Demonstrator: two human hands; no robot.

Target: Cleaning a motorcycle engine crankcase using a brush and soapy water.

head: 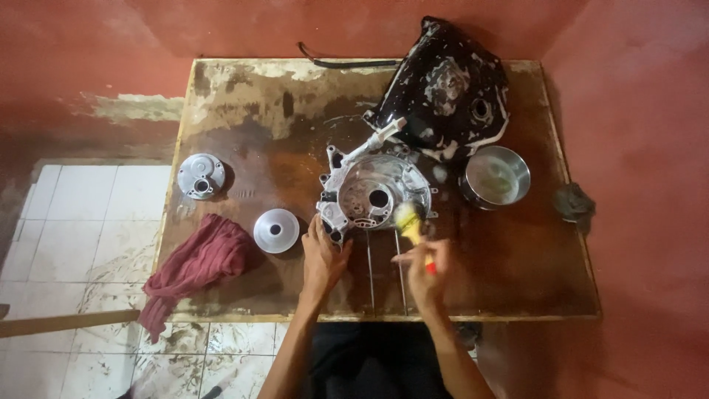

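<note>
Red rag, steel bowl

Worn wooden table, surface stained brown, paint flaking pale along far edge, wet in the middle. At centre, silver engine cover, soapy, lying flat. Behind it, black glossy housing flecked with foam. To the right, round steel bowl. At right edge, dark crumpled rag. On the left, round metal cap; nearer, small pale cone-shaped part. Beside that, red cloth draped over front-left edge. Black strap at far edge.
</note>
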